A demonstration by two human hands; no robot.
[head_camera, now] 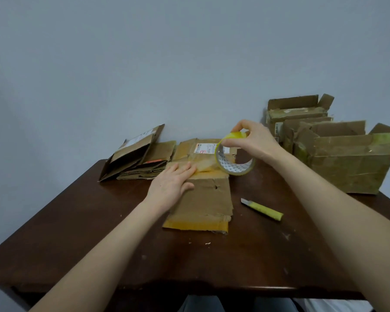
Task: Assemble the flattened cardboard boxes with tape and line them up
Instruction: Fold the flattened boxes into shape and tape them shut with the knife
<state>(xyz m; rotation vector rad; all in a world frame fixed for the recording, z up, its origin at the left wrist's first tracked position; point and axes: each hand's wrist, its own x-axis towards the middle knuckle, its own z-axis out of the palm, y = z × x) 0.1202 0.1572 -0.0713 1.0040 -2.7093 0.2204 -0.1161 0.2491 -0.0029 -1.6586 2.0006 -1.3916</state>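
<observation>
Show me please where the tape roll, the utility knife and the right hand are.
tape roll [231,165], head view, on the printed inner core.
utility knife [263,210], head view, middle of the yellow handle.
right hand [254,141], head view, back of the hand.

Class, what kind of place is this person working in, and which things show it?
Probably a plain room at home, used as a makeshift packing spot: a scuffed dark wooden table against a bare grey wall, worn reused cardboard boxes, a tape roll and a knife.
</observation>
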